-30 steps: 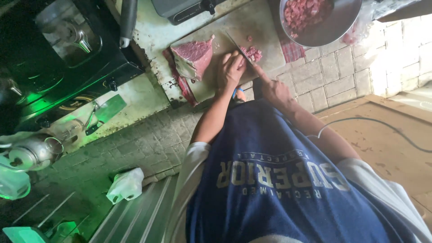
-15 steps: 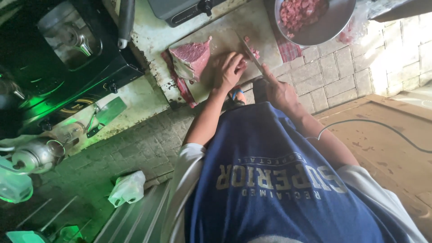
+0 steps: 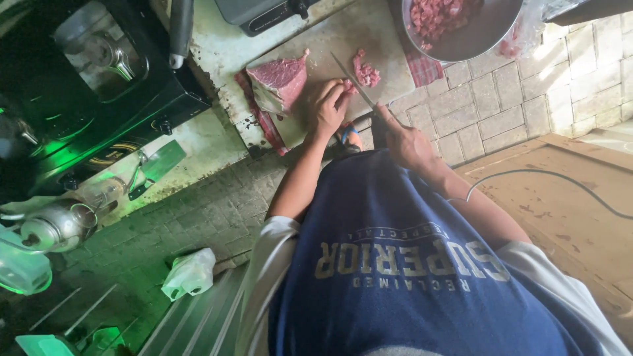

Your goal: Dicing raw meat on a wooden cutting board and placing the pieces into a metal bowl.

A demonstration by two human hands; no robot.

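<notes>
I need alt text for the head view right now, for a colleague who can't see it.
Seen from above, a person's right hand grips a long kitchen knife over a pale cutting board, while the left hand presses small red meat pieces. A large raw meat slab lies alongside; a metal bowl of diced meat sits beyond.

Beyond the left hand (image 3: 328,109), a red slab of meat (image 3: 280,80) (pale along its edge); left of it, green glow on the black cooker (image 3: 99,99).
</notes>
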